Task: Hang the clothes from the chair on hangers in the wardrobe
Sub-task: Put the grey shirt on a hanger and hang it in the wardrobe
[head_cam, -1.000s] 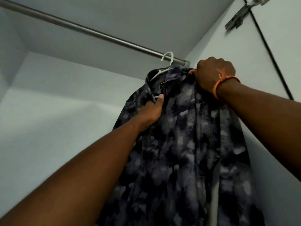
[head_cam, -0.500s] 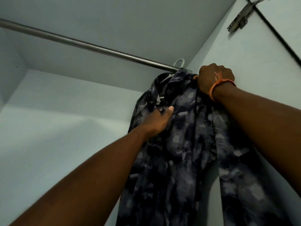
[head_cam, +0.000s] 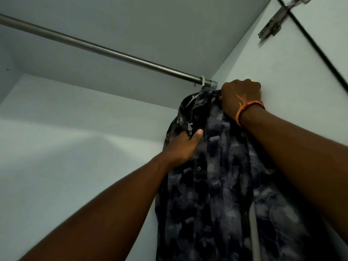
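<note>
Dark patterned fabric hangs nearest us: one shirt (head_cam: 222, 185) on one hanger (head_cam: 194, 99). Our left hand (head_cam: 183, 146) pinches the placket, thumb on top. Our right hand (head_cam: 240, 97) is curled round the shoulder. The hook sits over the one rod (head_cam: 113, 51), at its far end. Risk, as we judge it: releasing unevenly could slide the shirt off, or tilt the hanger.

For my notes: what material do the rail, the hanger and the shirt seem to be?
Rail: probably metal, by its dull grey sheen. Hanger: likely plastic, pale, matte and thin. Shirt: soft woven fabric, dark with a pale print; it drapes and folds.
</note>
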Demonstrator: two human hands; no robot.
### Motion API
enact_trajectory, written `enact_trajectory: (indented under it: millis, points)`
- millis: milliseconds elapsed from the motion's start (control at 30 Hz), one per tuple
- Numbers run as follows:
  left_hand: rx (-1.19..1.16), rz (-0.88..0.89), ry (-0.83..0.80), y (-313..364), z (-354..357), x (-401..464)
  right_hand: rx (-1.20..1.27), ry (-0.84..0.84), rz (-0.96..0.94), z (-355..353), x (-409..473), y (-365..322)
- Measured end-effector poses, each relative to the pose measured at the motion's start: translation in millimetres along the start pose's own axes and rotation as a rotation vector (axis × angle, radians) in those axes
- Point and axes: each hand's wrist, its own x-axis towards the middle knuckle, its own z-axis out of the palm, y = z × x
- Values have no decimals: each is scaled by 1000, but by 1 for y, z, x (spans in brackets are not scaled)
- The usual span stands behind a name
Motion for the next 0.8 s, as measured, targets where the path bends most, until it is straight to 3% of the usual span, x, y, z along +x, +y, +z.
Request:
enact_trajectory:
  millis: [133, 367, 567, 800]
  points:
    - [-60, 55, 10, 2, 9, -13, -204, 87, -8, -5, -31, -8]
    - [-236, 68, 206, -13, 41, -85, 139, 102, -10, -9, -139, -47]
    - [-411, -196, 199, -73, 75, -209, 406, 12, 8, -9, -309, -93]
    - [-317, -722, 166, -118, 84, -396, 596, -482, 125, -21, -512, -123]
